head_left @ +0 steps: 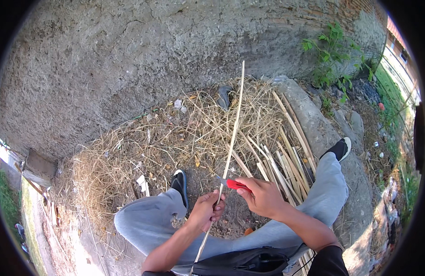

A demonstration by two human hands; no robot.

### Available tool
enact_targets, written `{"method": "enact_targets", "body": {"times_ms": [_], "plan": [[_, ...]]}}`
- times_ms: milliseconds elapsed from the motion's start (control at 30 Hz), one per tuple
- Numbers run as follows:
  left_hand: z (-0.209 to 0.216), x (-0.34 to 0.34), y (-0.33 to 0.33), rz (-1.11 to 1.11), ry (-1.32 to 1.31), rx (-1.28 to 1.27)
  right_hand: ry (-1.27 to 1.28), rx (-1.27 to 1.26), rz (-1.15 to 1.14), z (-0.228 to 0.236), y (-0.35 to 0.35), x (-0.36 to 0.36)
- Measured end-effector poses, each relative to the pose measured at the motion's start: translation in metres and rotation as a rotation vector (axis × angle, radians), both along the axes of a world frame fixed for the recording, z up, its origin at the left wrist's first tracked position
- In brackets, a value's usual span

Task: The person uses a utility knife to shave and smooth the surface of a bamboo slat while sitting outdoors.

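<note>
My left hand [208, 211] is closed round a long, thin, pale bamboo strip [235, 124], which rises away from me toward the wall and runs down past my lap. Just above that grip, my right hand [263, 197] holds a red-handled utility knife [237, 185]. Its blade meets the strip close to my left fingers; whether it cuts in, I cannot tell. Several more bamboo strips [291, 170] lie in a loose bundle on the ground, between my right hand and my right leg.
Dry straw and shavings [171, 133] cover the ground before a rough grey wall [143, 60]. A stone ledge [309, 115] borders the right side, with a green plant [332, 50] beyond. My grey-trousered legs frame the work, and a black bag [244, 262] rests on my lap.
</note>
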State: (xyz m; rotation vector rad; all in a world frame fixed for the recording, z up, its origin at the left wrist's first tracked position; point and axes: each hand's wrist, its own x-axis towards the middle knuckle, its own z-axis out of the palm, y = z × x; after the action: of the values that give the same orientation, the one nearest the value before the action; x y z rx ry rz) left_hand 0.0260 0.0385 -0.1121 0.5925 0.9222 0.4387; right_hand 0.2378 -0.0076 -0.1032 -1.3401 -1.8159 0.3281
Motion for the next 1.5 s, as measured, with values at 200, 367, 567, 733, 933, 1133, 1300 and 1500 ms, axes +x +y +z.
{"method": "enact_targets", "body": {"times_ms": [200,367,567,733,933,1133,1300,1500], "plan": [[0.0,-0.005,-0.007,0.018,-0.024,-0.046,0.016,0.035,0.033,-0.008,-0.001,-0.01],[0.01,-0.006,-0.009,0.015,0.005,0.008,0.047,-0.061,0.023,-0.001,-0.004,-0.015],[0.013,-0.007,-0.004,0.004,0.008,0.051,0.013,0.037,0.001,-0.011,0.001,-0.016],[0.01,-0.009,-0.003,-0.016,-0.02,0.049,-0.054,0.069,-0.001,-0.004,0.002,-0.015],[0.016,-0.009,-0.006,-0.045,-0.049,0.019,-0.139,0.112,0.011,-0.002,-0.002,-0.011],[0.017,-0.006,-0.017,-0.046,0.035,0.084,-0.079,0.072,-0.067,0.001,0.001,0.0],[0.022,-0.006,-0.014,-0.008,-0.01,0.083,-0.109,0.096,-0.016,0.004,-0.005,-0.004],[0.019,-0.009,-0.011,-0.031,-0.056,0.054,-0.141,0.157,-0.028,0.001,-0.003,-0.005]]}}
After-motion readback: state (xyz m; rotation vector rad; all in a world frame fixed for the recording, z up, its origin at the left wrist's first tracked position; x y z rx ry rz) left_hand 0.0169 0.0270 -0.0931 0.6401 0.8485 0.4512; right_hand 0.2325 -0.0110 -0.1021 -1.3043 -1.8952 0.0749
